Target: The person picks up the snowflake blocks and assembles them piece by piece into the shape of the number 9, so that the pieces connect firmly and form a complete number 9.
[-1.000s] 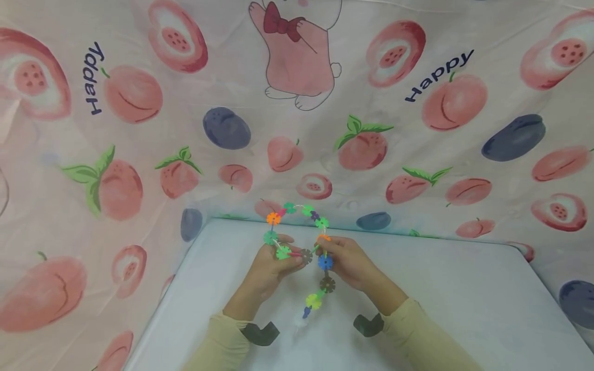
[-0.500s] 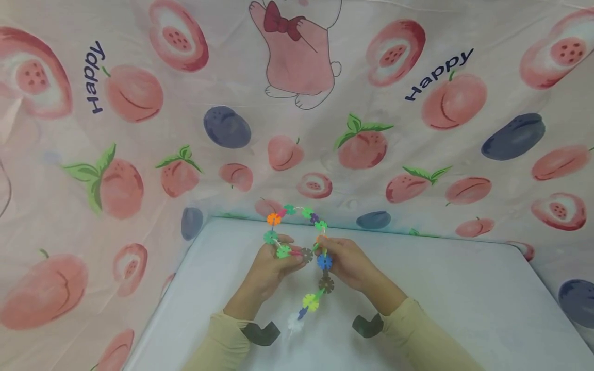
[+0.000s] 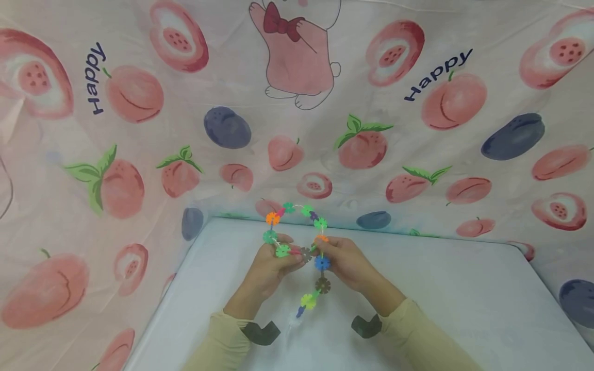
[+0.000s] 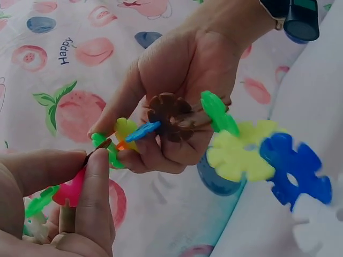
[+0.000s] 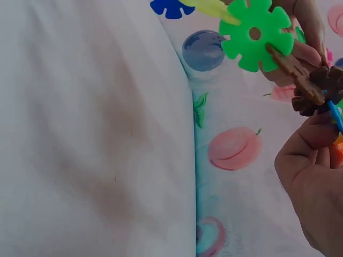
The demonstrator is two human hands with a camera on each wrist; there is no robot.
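A chain of colourful plastic snowflake discs (image 3: 322,263) hangs between both hands, in a loop with a loose tail. With thumb and forefinger my left hand (image 3: 271,265) pinches a brown disc (image 4: 99,150) at one end of the chain. My right hand (image 3: 345,260) pinches a green disc (image 4: 111,153) near the top of the tail. In the left wrist view the brown disc's edge meets the green disc; how deeply they are joined is hidden by fingers. Below the right hand dangle a blue, a brown, a yellow disc (image 3: 308,301) and a whitish one at the bottom.
The white table top (image 3: 445,304) lies under both hands. Behind it hangs a pale cloth (image 3: 315,126) printed with peaches and a rabbit. A dark wrist device (image 3: 261,333) sits at the left sleeve and another dark device (image 3: 366,326) at the right.
The chain's tail has swung slightly to the left. My right hand has shifted a little left, towards the left hand; both pinches look the same.
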